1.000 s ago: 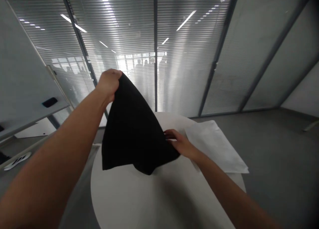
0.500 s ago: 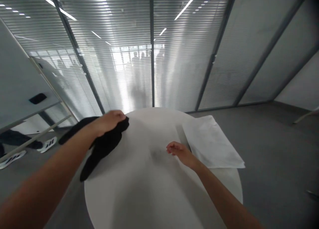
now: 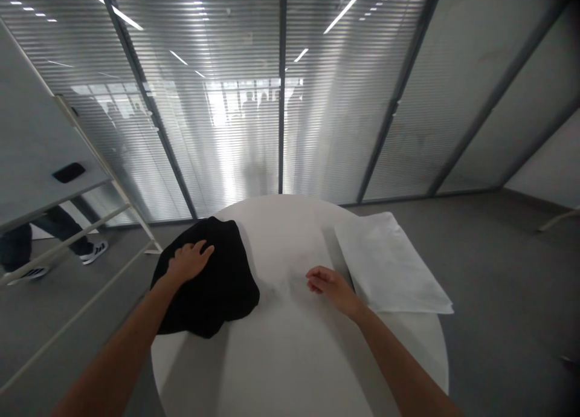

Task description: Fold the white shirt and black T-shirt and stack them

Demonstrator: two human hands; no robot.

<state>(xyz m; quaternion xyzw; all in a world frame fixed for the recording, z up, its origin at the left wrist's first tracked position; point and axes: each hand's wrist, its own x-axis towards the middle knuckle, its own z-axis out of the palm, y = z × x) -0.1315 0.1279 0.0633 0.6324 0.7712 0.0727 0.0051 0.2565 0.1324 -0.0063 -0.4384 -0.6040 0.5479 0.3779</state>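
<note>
A folded or bunched black cloth [image 3: 226, 290] lies on the left side of the round white table [image 3: 281, 368], partly over its edge. My left hand [image 3: 190, 261] rests flat on top of it, palm down, fingers spread. Over the middle of the table is my right hand [image 3: 328, 287], its fingers loosely curled and nothing visible in them. Just right of that hand sits a folded white cloth [image 3: 389, 263], whose near right corner sticks out past the table edge. Under its left side a thin dark edge shows; what it belongs to is hidden.
A whiteboard on a white metal frame [image 3: 122, 193] stands at left, with a dark object [image 3: 69, 173] on it. Behind it show a person's legs and striped shoes [image 3: 94, 252]. A glass wall with blinds [image 3: 235, 145] runs beyond the table.
The black cloth has come down from my left hand's grip at the table's left edge and now lies spread on the table. My left hand has opened onto it. The right hand has barely moved.
</note>
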